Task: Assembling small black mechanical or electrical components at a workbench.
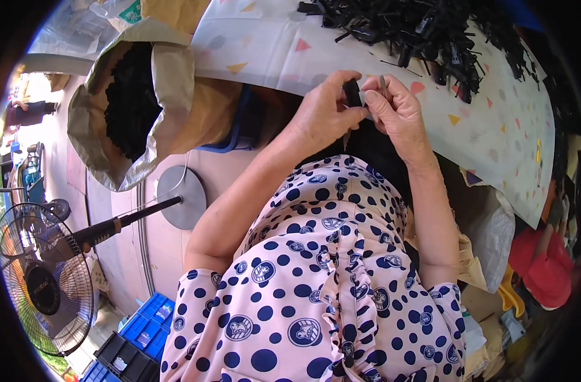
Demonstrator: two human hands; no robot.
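My left hand pinches a small black plastic piece between thumb and fingers, at the near edge of the table. Close beside it, my right hand is closed with thumb against fingers around a thin, greyish, blade-like tool. The two hands nearly meet, and the tool's working end is hidden between them. Beyond them, a heap of black plastic pieces with thin stems lies on the table. A few slender bits sit loose along the heap's near side.
A patterned white cloth covers the table. To the left stands an open paper sack of black pieces. A fan and blue crates are at the lower left. Farther right is a red item.
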